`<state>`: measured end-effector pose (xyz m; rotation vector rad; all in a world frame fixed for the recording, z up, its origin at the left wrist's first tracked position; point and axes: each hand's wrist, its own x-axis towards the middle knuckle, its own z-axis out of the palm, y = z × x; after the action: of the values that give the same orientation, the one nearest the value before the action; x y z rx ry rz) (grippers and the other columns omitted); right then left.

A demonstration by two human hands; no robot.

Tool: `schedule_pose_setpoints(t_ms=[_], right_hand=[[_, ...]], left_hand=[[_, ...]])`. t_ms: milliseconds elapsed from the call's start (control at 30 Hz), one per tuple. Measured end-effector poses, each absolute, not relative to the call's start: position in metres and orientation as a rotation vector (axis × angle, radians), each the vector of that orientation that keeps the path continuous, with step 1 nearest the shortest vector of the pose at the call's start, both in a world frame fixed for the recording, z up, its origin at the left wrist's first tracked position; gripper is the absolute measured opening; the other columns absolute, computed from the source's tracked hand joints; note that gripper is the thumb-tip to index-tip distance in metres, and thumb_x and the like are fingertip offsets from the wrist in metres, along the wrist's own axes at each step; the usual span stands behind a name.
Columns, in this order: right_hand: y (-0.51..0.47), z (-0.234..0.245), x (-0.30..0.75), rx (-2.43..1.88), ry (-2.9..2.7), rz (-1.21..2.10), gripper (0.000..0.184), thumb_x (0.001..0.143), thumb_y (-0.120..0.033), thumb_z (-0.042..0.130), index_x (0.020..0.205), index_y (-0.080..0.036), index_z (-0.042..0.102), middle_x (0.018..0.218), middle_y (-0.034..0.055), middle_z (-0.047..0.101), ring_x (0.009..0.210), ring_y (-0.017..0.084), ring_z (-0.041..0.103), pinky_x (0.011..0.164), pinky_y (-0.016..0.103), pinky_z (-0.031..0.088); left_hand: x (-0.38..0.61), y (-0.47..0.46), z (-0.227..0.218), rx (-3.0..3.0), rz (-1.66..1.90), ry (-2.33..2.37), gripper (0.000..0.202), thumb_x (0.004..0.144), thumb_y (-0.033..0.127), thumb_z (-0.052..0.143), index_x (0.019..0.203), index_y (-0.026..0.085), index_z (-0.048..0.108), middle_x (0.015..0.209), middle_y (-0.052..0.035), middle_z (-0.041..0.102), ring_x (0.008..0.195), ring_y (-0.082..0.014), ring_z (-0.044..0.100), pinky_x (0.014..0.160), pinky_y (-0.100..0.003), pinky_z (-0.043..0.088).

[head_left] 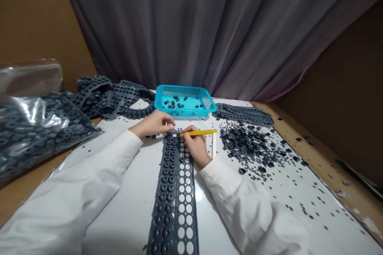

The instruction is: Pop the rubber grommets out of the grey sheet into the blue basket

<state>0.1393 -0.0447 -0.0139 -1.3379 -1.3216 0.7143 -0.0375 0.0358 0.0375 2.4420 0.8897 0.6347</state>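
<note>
The operator's left hand (154, 124) and right hand (196, 146) were positioned at the far end of a dark grey rubber strip (174, 195), which lay lengthwise on a white board (125, 191) directly in front of the operator. The strip carried two rows of openings. The row on the operator's left was filled with round rubber rings (167, 186), while most of the openings in the right row were empty and showed the white board through them.

The left-hand fingers (169, 119) were curled and held just above the strip's far end; it could not be determined whether they grasped anything. The right-hand fingers (188, 135) were clenched around a yellow stick (199, 132), whose near end reached the strip's far end beside the left-hand fingers.

A turquoise plastic basket (206, 103) containing dark rubber pieces stood beyond the hands. A loose pile of dark rubber pieces (248, 143) lay to the right of the strip, with smaller pieces scattered across the board. A further strip (243, 114) lay beyond this pile. Additional strips (98, 97) were heaped at the far left, beside a transparent plastic bag (36, 127) filled with dark rubber parts.
</note>
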Motion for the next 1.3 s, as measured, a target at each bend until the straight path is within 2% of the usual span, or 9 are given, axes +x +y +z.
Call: schedule_pose_setpoints(t_ms=[167, 467, 833, 1033, 1200, 1300], right_hand=[[-0.045, -0.014, 0.141, -1.336, -1.306, 0.733, 0.012, 0.068, -0.021, 0.052, 0.056, -0.019, 0.051, 0.049, -0.0031, 0.054, 0.047, 0.012, 0.048, 0.049, 0.022, 0.039], [-0.044, -0.015, 0.14, -1.326, -1.336, 0.763, 0.012, 0.068, -0.021, 0.051, 0.056, -0.019, 0.051, 0.048, -0.0029, 0.054, 0.045, 0.011, 0.048, 0.047, 0.021, 0.038], [-0.04, -0.014, 0.14, -1.357, -1.431, 0.697, 0.015, 0.068, -0.02, 0.049, 0.053, -0.02, 0.047, 0.045, -0.0031, 0.051, 0.048, 0.013, 0.047, 0.05, 0.023, 0.037], [-0.041, -0.013, 0.14, -1.358, -1.44, 0.653, 0.015, 0.067, -0.021, 0.048, 0.052, -0.021, 0.046, 0.046, -0.0038, 0.05, 0.049, 0.013, 0.047, 0.052, 0.024, 0.037], [-0.042, -0.013, 0.139, -1.348, -1.45, 0.638, 0.015, 0.067, -0.021, 0.048, 0.052, -0.02, 0.046, 0.047, -0.0041, 0.049, 0.049, 0.012, 0.046, 0.052, 0.023, 0.037], [-0.043, -0.012, 0.139, -1.342, -1.457, 0.633, 0.013, 0.066, -0.02, 0.048, 0.053, -0.02, 0.046, 0.047, -0.0038, 0.048, 0.049, 0.013, 0.046, 0.053, 0.024, 0.037]], left_hand=[[-0.029, 0.024, 0.035, 2.503, 0.384, 0.716, 0.014, 0.072, 0.019, 0.063, 0.084, 0.015, 0.07, 0.083, -0.0045, 0.068, 0.072, -0.0145, 0.059, 0.065, -0.023, 0.043], [-0.028, 0.025, 0.033, 2.541, 0.289, 0.746, 0.018, 0.075, 0.015, 0.055, 0.087, 0.013, 0.069, 0.085, -0.0063, 0.069, 0.074, -0.0159, 0.061, 0.067, -0.024, 0.044], [-0.022, 0.017, 0.032, 2.744, 0.173, 0.773, 0.019, 0.073, 0.016, 0.061, 0.09, 0.017, 0.069, 0.088, -0.006, 0.068, 0.082, -0.0194, 0.062, 0.072, -0.026, 0.043], [-0.011, -0.001, 0.032, 2.915, 0.153, 0.89, 0.014, 0.078, 0.008, 0.054, 0.077, 0.014, 0.067, 0.078, -0.0107, 0.066, 0.08, -0.0245, 0.062, 0.076, -0.034, 0.042], [-0.007, -0.011, 0.03, 2.95, 0.18, 0.962, 0.019, 0.082, 0.003, 0.046, 0.078, 0.01, 0.063, 0.081, -0.0165, 0.066, 0.082, -0.0278, 0.063, 0.076, -0.038, 0.041], [-0.009, -0.013, 0.029, 2.915, 0.222, 0.997, 0.019, 0.083, 0.002, 0.045, 0.078, 0.01, 0.062, 0.082, -0.0171, 0.066, 0.083, -0.027, 0.062, 0.076, -0.037, 0.04]])
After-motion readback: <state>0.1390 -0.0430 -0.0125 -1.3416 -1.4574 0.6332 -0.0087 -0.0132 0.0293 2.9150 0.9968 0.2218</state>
